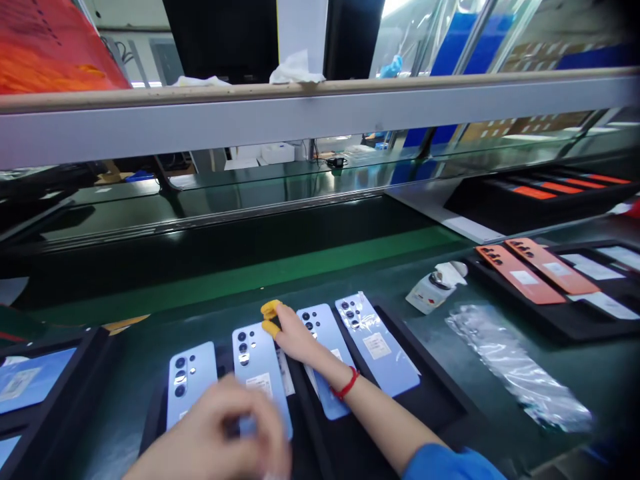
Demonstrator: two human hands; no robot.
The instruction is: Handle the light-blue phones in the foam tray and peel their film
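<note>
Several light-blue phones with triple-camera backs lie in a black tray in front of me. My right hand, with yellow covers on thumb and forefinger, is closed at the top right corner of the second blue phone from the left. Its forearm passes over the third blue phone. My left hand is in the near foreground, fingers curled and smeared by motion, in front of the leftmost blue phone. Whether it holds anything is hidden. The rightmost blue phone wears a shiny film and a white label.
To the right, orange phones lie on another black tray. Between the trays are a crumpled clear plastic strip and a small white container. Another black tray stands at left. A raised rail spans the back.
</note>
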